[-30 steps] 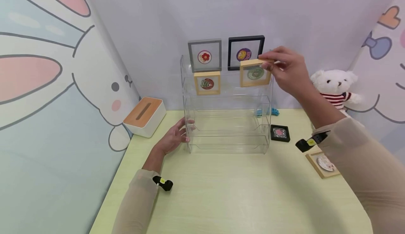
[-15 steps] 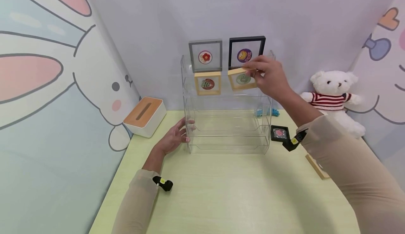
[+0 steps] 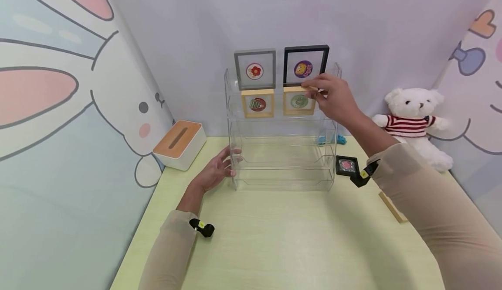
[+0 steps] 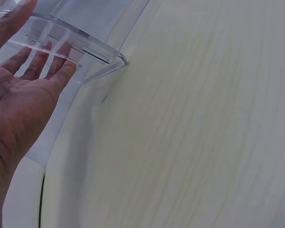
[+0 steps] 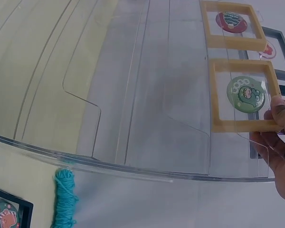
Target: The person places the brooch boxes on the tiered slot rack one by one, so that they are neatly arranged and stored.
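Note:
At the top right of the clear acrylic rack (image 3: 284,174), my right hand (image 3: 333,98) pinches the upper right of a light wooden frame with a green round badge (image 3: 299,102). The right wrist view shows this square frame (image 5: 244,126) upright, with the thumb on its front. To its left stands a matching frame with a red and green badge (image 3: 257,104). Behind are a grey frame with a red flower badge (image 3: 255,69) and a black frame with a purple and yellow badge (image 3: 306,65). My left hand (image 3: 213,172) rests its spread fingers at the rack's left side panel.
A white tissue box with a wooden lid (image 3: 180,144) stands left. Right of the rack are a small black frame (image 3: 347,165), blue cord (image 5: 65,199) and a white teddy bear (image 3: 417,120). Another wooden frame (image 3: 392,207) lies partly under the right sleeve.
My right hand has moved left and slightly down with the green-badge frame, which has turned from tilted to level beside its neighbour. The left hand has stayed put.

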Demonstrator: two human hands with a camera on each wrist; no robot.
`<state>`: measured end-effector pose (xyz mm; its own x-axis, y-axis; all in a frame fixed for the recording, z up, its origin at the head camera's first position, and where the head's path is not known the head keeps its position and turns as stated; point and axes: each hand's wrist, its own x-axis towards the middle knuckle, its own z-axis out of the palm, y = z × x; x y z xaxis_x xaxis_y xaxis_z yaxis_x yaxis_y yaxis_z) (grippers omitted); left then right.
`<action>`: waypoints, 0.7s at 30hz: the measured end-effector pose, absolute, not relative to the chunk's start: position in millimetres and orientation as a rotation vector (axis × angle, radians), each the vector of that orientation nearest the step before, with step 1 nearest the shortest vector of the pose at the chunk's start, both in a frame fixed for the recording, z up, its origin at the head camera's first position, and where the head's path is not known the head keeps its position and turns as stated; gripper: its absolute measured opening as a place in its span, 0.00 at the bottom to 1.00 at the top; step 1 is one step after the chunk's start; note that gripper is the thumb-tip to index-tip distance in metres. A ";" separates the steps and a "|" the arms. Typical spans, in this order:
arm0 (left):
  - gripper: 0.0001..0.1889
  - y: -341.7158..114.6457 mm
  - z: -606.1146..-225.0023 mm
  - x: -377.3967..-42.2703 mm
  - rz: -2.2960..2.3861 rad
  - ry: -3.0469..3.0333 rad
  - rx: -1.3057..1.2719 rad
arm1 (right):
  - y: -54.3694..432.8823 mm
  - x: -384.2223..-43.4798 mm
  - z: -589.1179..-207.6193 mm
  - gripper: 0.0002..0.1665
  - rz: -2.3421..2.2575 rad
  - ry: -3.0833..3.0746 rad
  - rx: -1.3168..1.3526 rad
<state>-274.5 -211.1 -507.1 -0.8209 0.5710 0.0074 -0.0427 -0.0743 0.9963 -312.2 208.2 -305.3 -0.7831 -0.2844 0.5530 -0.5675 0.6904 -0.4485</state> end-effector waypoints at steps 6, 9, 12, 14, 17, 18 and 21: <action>0.54 -211.3 -508.7 -273.4 1.952 1.774 0.563 | 209.5 -310.6 -306.4 0.20 0.831 -2.470 0.684; 0.55 -211.1 -508.5 -273.2 1.950 1.776 0.557 | 209.6 -310.4 -305.9 0.20 0.779 -2.463 0.698; 0.55 -210.8 -508.0 -273.5 1.951 1.781 0.549 | 209.5 -310.4 -305.1 0.20 0.729 -2.452 0.712; 0.55 -210.7 -507.8 -273.9 1.953 1.780 0.548 | 209.9 -310.4 -304.7 0.20 0.703 -2.443 0.720; 0.55 -210.8 -507.1 -274.0 1.954 1.779 0.556 | 211.0 -310.1 -304.4 0.20 0.672 -2.427 0.738; 0.55 -210.8 -507.0 -274.1 1.957 1.777 0.555 | 211.5 -309.7 -304.3 0.20 0.664 -2.422 0.743; 0.55 -211.2 -507.1 -274.4 1.961 1.769 0.557 | 213.5 -308.3 -303.6 0.19 0.646 -2.399 0.756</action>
<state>-274.4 -211.2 -507.1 -0.8227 0.5685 0.0048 -0.0536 -0.0861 0.9948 -308.3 213.5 -303.6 -0.6981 -0.3700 0.6130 -0.6279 0.7278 -0.2758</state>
